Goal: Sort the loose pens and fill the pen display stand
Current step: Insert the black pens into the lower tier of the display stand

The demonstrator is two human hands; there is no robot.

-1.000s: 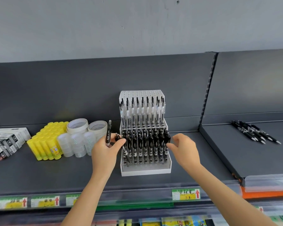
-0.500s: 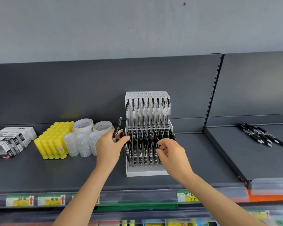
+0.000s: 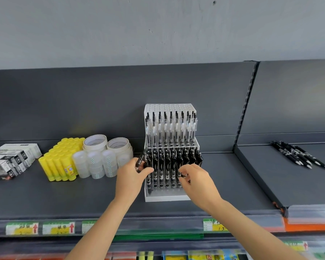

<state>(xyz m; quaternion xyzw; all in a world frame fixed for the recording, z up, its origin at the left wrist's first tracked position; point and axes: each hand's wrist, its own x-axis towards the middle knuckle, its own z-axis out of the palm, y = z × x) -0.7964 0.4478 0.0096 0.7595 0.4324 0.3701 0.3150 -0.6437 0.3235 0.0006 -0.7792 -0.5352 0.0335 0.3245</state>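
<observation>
The right hand (image 3: 197,182) has moved left from the stand's right edge, where it was a second ago, and dropped to the near tier. Its fingers (image 3: 189,167) now pinch a front pen (image 3: 180,162) low in that black row, probably seating or straightening it. The left hand (image 3: 129,177) has stayed at the stand's (image 3: 169,198) left edge, but the spare pen (image 3: 141,160) clenched in its fingers, upright before, now leans toward the near-left corner. That spare pen looks like the next one to go in.

The near tier looks almost full, and clear pens (image 3: 171,128) fill the tier behind. The far perforated top appears empty. The loose pens (image 3: 298,156) lie well apart on the right shelf (image 3: 266,181), so plenty of filling remains.

On the main shelf (image 3: 64,199), tape rolls (image 3: 101,152) sit just left of the left hand, with glue sticks (image 3: 60,162) and boxes (image 3: 8,158) further left. Nothing lies between the hands and the stand. The tightly packed black pens are the obstacle, since a nudge could tip neighbours.
</observation>
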